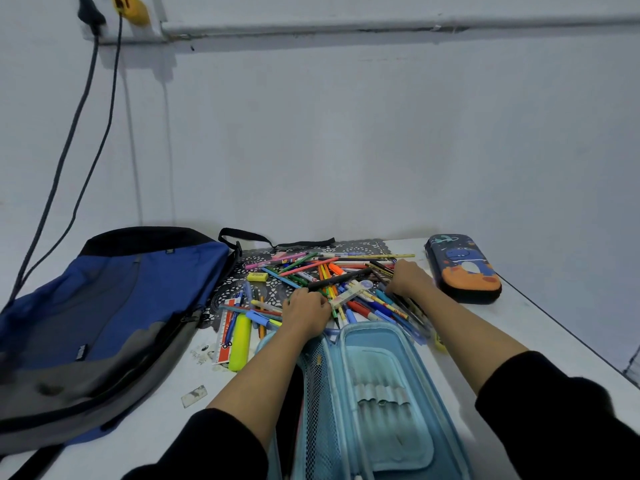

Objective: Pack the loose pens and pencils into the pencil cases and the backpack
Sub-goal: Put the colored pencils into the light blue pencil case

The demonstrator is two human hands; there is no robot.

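Note:
A heap of loose pens and pencils (311,271) lies on a dark lace mat at the table's middle. In front of it, close to me, a light blue pencil case (377,393) lies open. My left hand (304,311) rests on the near side of the heap with its fingers curled round pens there. My right hand (408,277) sits at the heap's right side, fingers curled into several pens. A closed dark blue dinosaur pencil case (464,268) lies at the right. The blue and grey backpack (104,313) lies flat at the left.
A yellow highlighter (240,342) and a red-and-white ruler (225,332) lie left of the open case. A yellow eraser (257,276) sits on the mat. A paper scrap (194,396) lies near the front. The white wall stands close behind; two cables (69,150) hang at left.

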